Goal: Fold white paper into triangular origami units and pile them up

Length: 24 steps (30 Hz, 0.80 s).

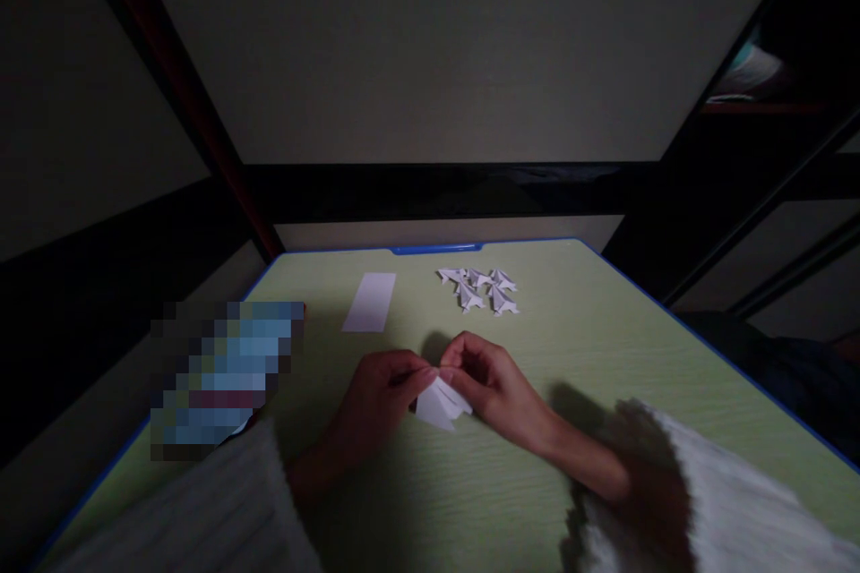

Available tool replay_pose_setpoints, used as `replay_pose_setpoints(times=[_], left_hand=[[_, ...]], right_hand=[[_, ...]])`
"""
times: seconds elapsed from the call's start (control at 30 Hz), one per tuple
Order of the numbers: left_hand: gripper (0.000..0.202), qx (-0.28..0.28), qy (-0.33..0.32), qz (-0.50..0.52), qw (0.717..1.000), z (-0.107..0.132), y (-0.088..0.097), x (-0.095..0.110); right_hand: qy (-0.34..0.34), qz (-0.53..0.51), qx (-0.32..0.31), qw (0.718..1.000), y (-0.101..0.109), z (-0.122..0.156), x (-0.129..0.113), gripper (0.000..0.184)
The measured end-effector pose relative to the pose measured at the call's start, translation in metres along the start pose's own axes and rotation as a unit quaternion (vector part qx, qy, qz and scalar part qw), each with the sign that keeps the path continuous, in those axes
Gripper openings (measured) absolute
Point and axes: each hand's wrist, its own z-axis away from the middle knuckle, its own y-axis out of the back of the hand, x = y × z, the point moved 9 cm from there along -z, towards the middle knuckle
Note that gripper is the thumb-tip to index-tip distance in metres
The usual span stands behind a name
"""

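Tabletop point(605, 322): 1. On the tabletop: origami figures point(502, 299), 5; flat paper rectangle point(370, 303), 1; at its left side, pixelated item point(232, 376), 1. Over the tabletop: folded paper piece point(436, 405), 1; left hand point(382, 389), 1; right hand point(489, 380), 1.

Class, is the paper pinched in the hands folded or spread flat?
Folded: the paper shows creases and angled flaps, pinched by left hand and right hand.

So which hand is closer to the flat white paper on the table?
Left. The left hand is on the near side of the flat white paper; the right hand is farther off, rightward.
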Motion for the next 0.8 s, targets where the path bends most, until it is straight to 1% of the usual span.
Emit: replay_pose_setpoints(times=[0.1, 0.23, 0.4, 0.5, 0.6, 0.8], left_hand=[[0.017, 0.042, -0.033, -0.033, 0.998, 0.005, 0.009, 0.008], [0.017, 0.078, -0.089, -0.095, 0.988, 0.011, 0.015, 0.024], [0.015, 0.116, -0.122, -0.131, 0.977, 0.015, 0.020, 0.035], [0.014, 0.122, -0.122, -0.131, 0.976, 0.016, 0.021, 0.035], [0.014, 0.118, -0.121, -0.124, 0.978, 0.017, 0.020, 0.036], [0.016, 0.110, -0.112, -0.102, 0.982, 0.017, 0.020, 0.035]], right_hand=[[-0.008, -0.028, -0.003, 1.000, 0.001, -0.002, 0.003, 0.012], [-0.035, -0.063, -0.019, 0.997, -0.002, -0.004, 0.006, 0.023], [-0.056, -0.124, 0.006, 0.991, 0.000, -0.004, 0.006, 0.027], [-0.061, -0.135, 0.019, 0.989, 0.003, -0.003, 0.006, 0.026], [-0.046, -0.150, 0.028, 0.987, 0.006, -0.002, 0.003, 0.024], [-0.062, -0.197, 0.020, 0.978, 0.004, -0.002, 0.009, 0.022]])
